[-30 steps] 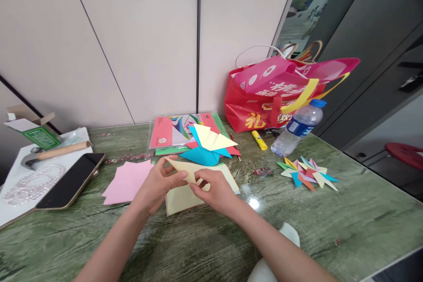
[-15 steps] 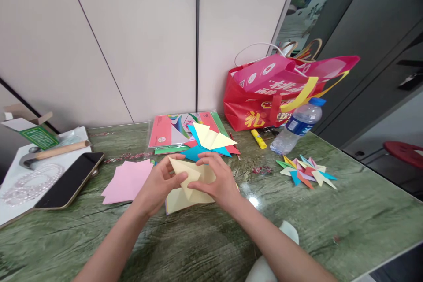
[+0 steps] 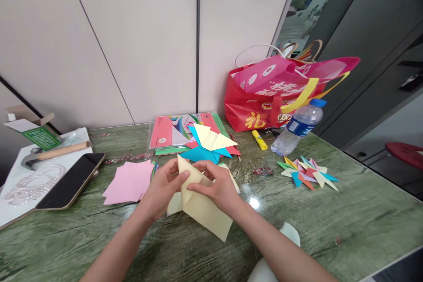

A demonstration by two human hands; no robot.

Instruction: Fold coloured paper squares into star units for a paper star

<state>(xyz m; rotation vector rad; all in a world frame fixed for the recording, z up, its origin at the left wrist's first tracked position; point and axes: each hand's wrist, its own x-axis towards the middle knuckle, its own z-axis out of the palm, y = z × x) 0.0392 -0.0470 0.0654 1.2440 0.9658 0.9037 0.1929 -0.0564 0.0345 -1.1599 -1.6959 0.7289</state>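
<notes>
A pale yellow sheet of paper (image 3: 211, 218), partly folded to a point at its top left, is held up between both hands. My left hand (image 3: 167, 185) pinches the folded left side between thumb and fingers. On the upper right side, my right hand (image 3: 218, 185) grips the same paper, its thumb lying across the inner face. Beneath it, a stack of paper (image 3: 174, 204) shows pale yellow on top. Left of my hands lies a fanned pile of pink paper squares (image 3: 128, 181). Just beyond are folded paper pieces (image 3: 211, 141) in yellow, blue and red.
Packaged coloured paper (image 3: 161, 134) lies by the wall. A red bag (image 3: 244, 105), a plastic bottle (image 3: 294, 130) and a yellow glue stick (image 3: 259, 139) stand or lie behind right. Folded paper stars (image 3: 307, 173) lie right; a phone (image 3: 71, 181) and hammer (image 3: 56, 152) left.
The yellow paper has turned in my hands, so its lower flap now hangs down to the right. Both hands remain on it, the right one slightly lower.
</notes>
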